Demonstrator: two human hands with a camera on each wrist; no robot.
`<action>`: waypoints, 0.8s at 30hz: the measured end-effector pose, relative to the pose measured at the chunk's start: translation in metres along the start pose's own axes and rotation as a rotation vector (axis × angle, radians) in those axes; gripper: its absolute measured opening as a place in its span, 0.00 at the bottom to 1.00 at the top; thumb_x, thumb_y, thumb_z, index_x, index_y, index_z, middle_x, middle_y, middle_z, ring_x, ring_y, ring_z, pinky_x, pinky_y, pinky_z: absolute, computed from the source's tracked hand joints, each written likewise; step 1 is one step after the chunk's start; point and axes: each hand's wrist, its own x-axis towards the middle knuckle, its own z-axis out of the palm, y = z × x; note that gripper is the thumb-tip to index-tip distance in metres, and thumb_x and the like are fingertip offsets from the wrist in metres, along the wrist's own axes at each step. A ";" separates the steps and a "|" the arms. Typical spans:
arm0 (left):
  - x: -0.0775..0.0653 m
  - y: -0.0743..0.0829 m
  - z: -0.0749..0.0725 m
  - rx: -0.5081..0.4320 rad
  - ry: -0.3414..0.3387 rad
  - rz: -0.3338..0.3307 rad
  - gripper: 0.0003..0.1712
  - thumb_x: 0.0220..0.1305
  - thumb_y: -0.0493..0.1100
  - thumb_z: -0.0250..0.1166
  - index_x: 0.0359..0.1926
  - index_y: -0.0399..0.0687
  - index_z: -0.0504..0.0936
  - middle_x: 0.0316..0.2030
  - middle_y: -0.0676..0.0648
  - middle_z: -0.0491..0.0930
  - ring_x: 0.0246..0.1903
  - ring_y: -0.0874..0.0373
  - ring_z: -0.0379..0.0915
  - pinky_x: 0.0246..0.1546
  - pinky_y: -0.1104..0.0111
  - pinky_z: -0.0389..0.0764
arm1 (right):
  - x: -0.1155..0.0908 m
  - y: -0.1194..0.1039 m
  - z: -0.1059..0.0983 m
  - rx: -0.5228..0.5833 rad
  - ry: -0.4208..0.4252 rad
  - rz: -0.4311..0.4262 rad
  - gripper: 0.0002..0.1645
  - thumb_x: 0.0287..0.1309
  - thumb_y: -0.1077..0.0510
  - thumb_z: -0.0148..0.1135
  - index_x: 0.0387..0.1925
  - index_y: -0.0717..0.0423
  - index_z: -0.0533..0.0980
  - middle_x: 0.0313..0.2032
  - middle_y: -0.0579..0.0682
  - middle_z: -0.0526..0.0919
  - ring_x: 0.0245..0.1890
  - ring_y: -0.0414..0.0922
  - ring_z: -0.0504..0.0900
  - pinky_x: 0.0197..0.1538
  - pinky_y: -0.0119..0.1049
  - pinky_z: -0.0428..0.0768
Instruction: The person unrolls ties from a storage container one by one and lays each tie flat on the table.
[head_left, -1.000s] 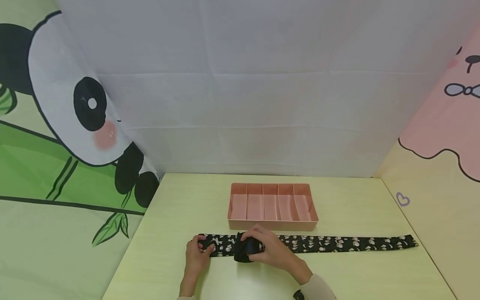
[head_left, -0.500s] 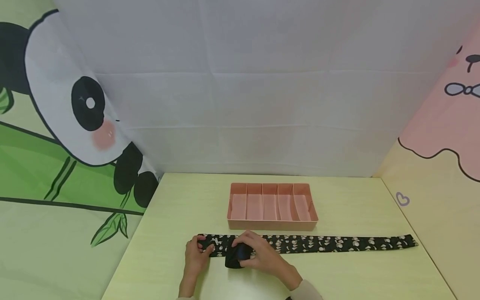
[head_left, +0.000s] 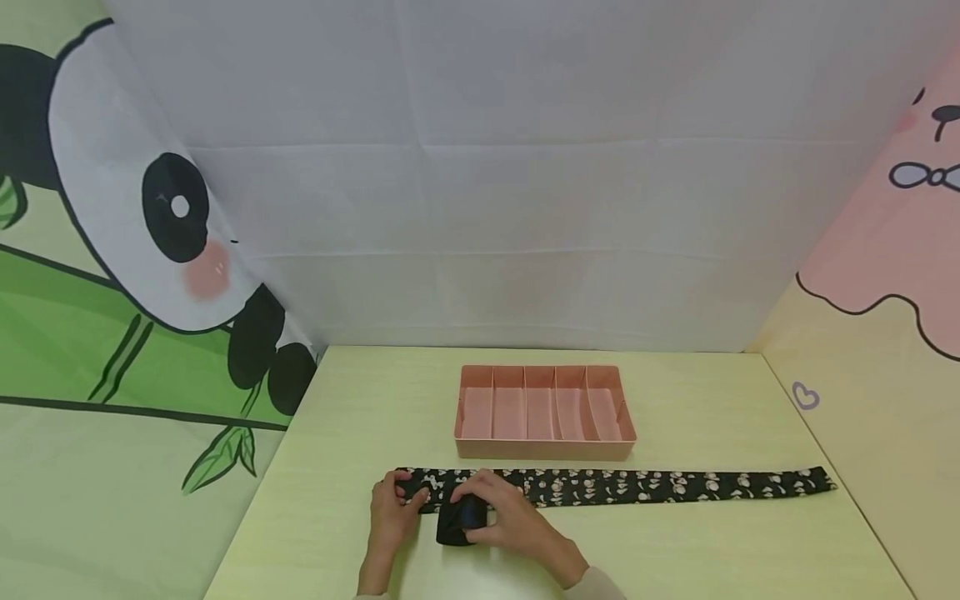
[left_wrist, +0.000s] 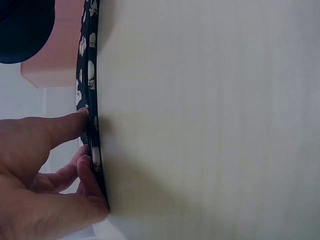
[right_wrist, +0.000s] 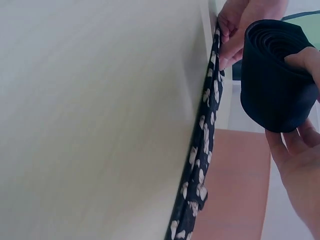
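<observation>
A black necktie with a pale floral print (head_left: 637,486) lies stretched flat across the table, narrowing toward its right end. My left hand (head_left: 392,512) pinches its left end, thumb and fingers at the cloth's edges; the left wrist view shows the fingertips on the fabric (left_wrist: 91,65). My right hand (head_left: 517,521) grips a dark, tightly rolled necktie (head_left: 452,525), just right of the left hand and in front of the floral one. Coiled layers of the rolled necktie (right_wrist: 272,85) show in the right wrist view, thumb on its top edge, fingers below.
Behind the floral necktie stands a pink tray (head_left: 545,450) divided into several compartments, with nothing seen in them. A white cloth backdrop (head_left: 480,208) rises at the table's back. Printed side panels with a panda (head_left: 135,192) and a pink figure flank the pale table (head_left: 712,550).
My right hand has moved the rolled necktie left and toward the front, off the floral necktie's middle line. My left hand stays at the floral necktie's left end.
</observation>
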 end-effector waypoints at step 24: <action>0.000 -0.001 0.000 -0.007 0.009 0.020 0.22 0.58 0.34 0.76 0.50 0.31 0.76 0.35 0.43 0.68 0.32 0.55 0.66 0.34 0.67 0.71 | 0.003 0.001 0.038 0.016 -0.033 0.025 0.29 0.49 0.66 0.79 0.53 0.45 0.79 0.50 0.44 0.78 0.48 0.36 0.77 0.50 0.30 0.78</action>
